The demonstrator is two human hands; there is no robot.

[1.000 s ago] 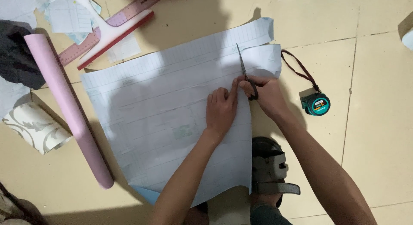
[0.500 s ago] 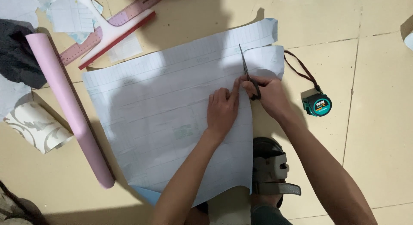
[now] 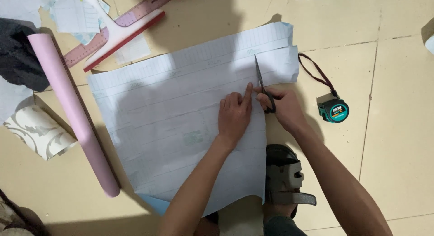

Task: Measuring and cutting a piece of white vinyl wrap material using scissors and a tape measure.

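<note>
Nearest the camera, a foot in a dark sandal (image 3: pixel 284 179) rests on the tiled floor (image 3: pixel 398 127), just beside the right edge of a large sheet of pale gridded paper (image 3: pixel 172 118). The paper lies flat on the floor and spreads from the person's knees up to the middle of the view; a blue underside shows at its lower corner.

The left hand (image 3: pixel 235 113) lies palm down on the paper, fingers held together and extended, forefinger pointing up along the cut line. It holds nothing; it presses the sheet flat.

The right hand (image 3: pixel 282 107) is just beside it, closed around the handles of a pair of scissors (image 3: pixel 262 82). The blades point away from the person and sit in the paper near its right edge, with a narrow strip of paper lying to the right of them. Whether the blades are parted cannot be told.

To the right of the hands, apart from the paper, a green tape measure (image 3: pixel 333 110) lies on the floor, its dark strap trailing up toward the sheet's corner.

To the left, a pink roll (image 3: pixel 72 114) lies beside the paper's left edge, and a patterned roll (image 3: pixel 38 132) sits beyond it. Farther off, at the top left, lie a pink ruler (image 3: pixel 115 30), loose paper scraps (image 3: pixel 74 12) and a dark cloth (image 3: pixel 18 55).
</note>
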